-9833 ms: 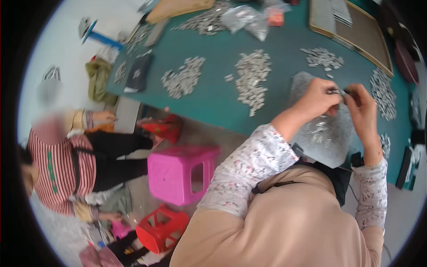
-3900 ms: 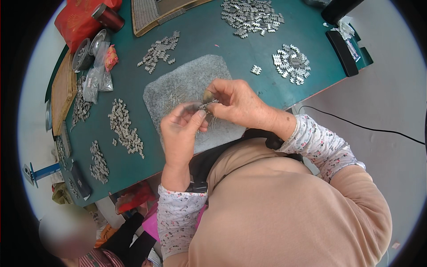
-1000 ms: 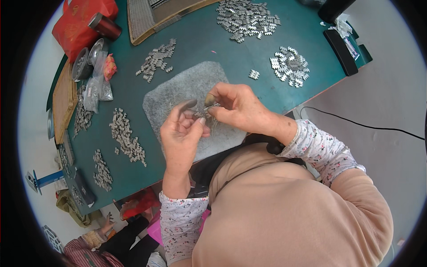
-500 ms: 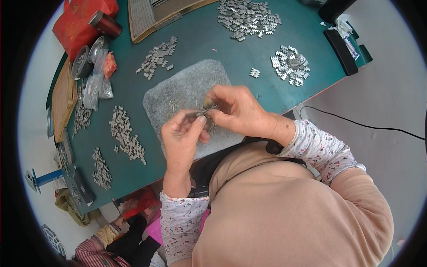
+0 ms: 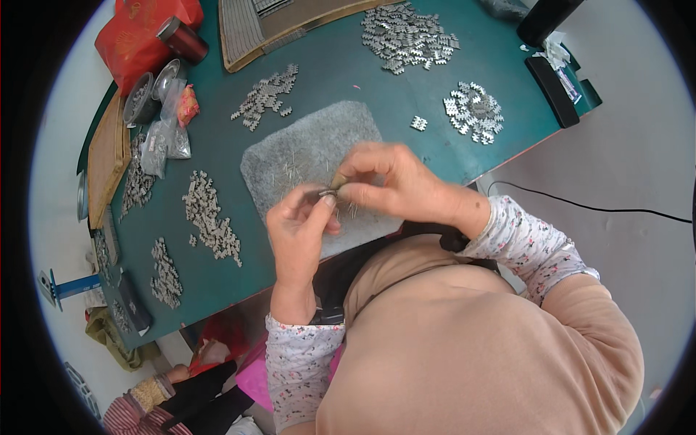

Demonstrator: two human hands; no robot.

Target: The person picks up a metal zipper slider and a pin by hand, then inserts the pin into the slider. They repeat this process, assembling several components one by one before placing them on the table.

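Above a grey felt mat [image 5: 337,125], my left hand [image 5: 301,223] pinches a small grey metal link piece [image 5: 328,193] between thumb and fingers. My right hand [image 5: 397,183] comes in from the right, thumb and forefinger closed at the same piece; whether it also grips a thin pin is too small to make out. Thin metal pins [image 5: 293,172] lie scattered on the mat under and behind my hands. Right of the mat, a single toothed metal plate [image 5: 418,123] lies beside a round heap of such plates [image 5: 473,114].
More metal pieces form a large heap [image 5: 409,38] at the back and piles [image 5: 210,217] on the left of the green table [image 5: 326,80]. A cardboard tray [image 5: 239,51], red bag [image 5: 138,36], bowls [image 5: 139,98] and black case [image 5: 552,90] stand around. Another person's sleeve [image 5: 152,395] shows lower left.
The view has shifted slightly. My right fingers have moved a little down and left against the small piece, which now shows less between my hands. My left hand keeps its pinch.
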